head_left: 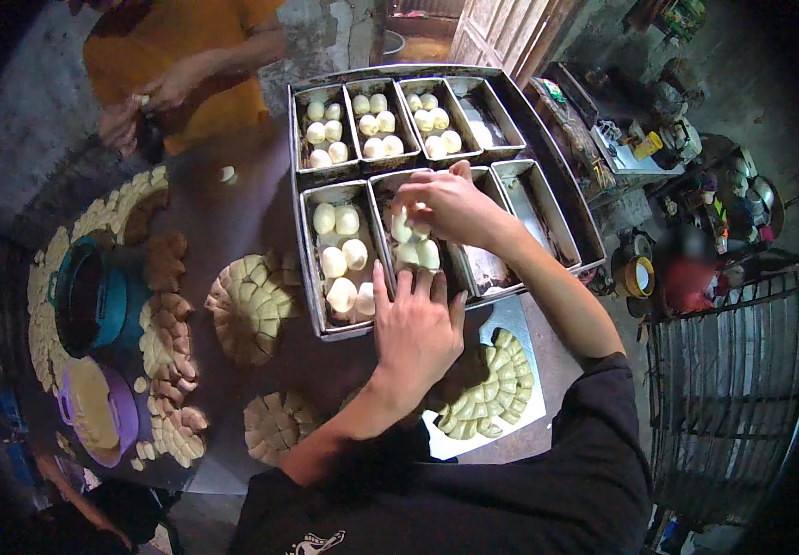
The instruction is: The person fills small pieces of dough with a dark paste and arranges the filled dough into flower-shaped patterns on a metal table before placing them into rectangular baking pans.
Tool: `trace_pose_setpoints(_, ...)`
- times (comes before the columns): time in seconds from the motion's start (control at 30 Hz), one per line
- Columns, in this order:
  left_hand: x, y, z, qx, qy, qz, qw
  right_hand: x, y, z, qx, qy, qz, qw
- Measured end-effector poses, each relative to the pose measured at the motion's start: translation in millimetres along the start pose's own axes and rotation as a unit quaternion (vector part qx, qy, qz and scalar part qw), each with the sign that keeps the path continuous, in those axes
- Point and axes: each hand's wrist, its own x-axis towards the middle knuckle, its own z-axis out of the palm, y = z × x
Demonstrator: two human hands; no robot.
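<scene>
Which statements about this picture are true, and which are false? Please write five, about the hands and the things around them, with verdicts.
1. The right hand and the left hand are at the same rectangular metal tin. True.
2. This tin holds pale, rounded dough pieces. True.
3. The left hand is farther from the wearer's body than the right hand. False: it is nearer.
4. A purple plastic basin stands right of this tin. False: it stands left.
5. A person in an orange shirt is present. True.
</scene>
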Motion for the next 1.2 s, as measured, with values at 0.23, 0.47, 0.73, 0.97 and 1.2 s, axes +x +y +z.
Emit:
trace_pose_setpoints(0.23, -10, 7, -7, 0.016, -0.009, -0.022, 1.0, -11, -9, 10, 0.001, 0.036, -0.03, 0.999)
trace_pose_setpoints(0.47, -20, 12, -2, 0.031, -0.009, -0.028, 0.999, -23, -14, 7, 0.019, -0.05, -0.045, 0.998)
trace_pose_setpoints(0.73, -46, 14, -7, -0.051, 0.078, 0.051, 0.994, -52, -12, 16, 0.013, 0.168, -0.046, 0.985)
trace_pose_setpoints(0.97, -179, -47, 57, -0.248, -0.054, -0.06, 0.965, -173, -115, 51, 0.316, 0.226, 0.13, 0.912)
trace_pose_setpoints(1.2, -179, -42, 80, -0.046, -0.143, 0.051, 0.987, -200, -123, 214, -0.011, 0.114, 0.238, 0.964)
